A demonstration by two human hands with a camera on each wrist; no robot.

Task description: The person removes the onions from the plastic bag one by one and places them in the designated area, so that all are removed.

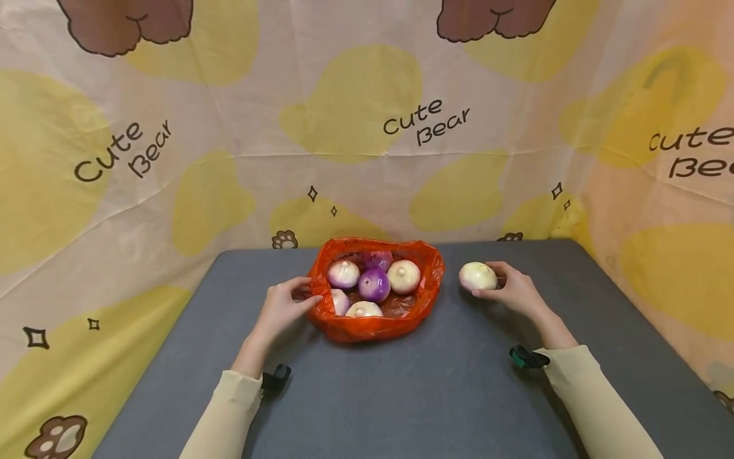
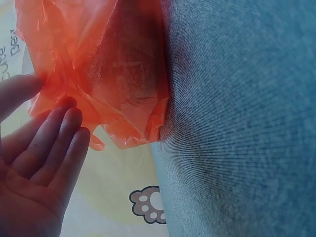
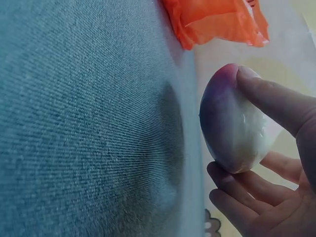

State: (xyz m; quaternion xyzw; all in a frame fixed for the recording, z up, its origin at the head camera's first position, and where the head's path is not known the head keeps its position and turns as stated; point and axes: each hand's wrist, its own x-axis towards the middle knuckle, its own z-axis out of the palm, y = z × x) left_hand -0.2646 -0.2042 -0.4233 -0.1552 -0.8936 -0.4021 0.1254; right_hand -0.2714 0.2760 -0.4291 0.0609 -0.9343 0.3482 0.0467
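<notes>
An open orange-red plastic bag (image 1: 367, 330) stands on the table with several white and purple onions (image 1: 374, 285) inside. At its left rim is my left hand (image 1: 287, 305), pinching the plastic between thumb and fingers; the left wrist view shows the fingertips (image 2: 74, 116) against the crumpled film. To the right of the bag, my right hand (image 1: 512, 290) grips a pale onion (image 1: 478, 276) with a purple tinge. In the right wrist view this onion (image 3: 232, 118) is held between thumb and fingers, raised above the table with a shadow beneath it.
The grey cloth-covered table (image 1: 367, 395) reaches back to a hanging fabric backdrop (image 1: 355, 102) printed with bears and lettering. A dark strap (image 1: 277, 378) sits at the left wrist, and another strap (image 1: 529, 357) at the right.
</notes>
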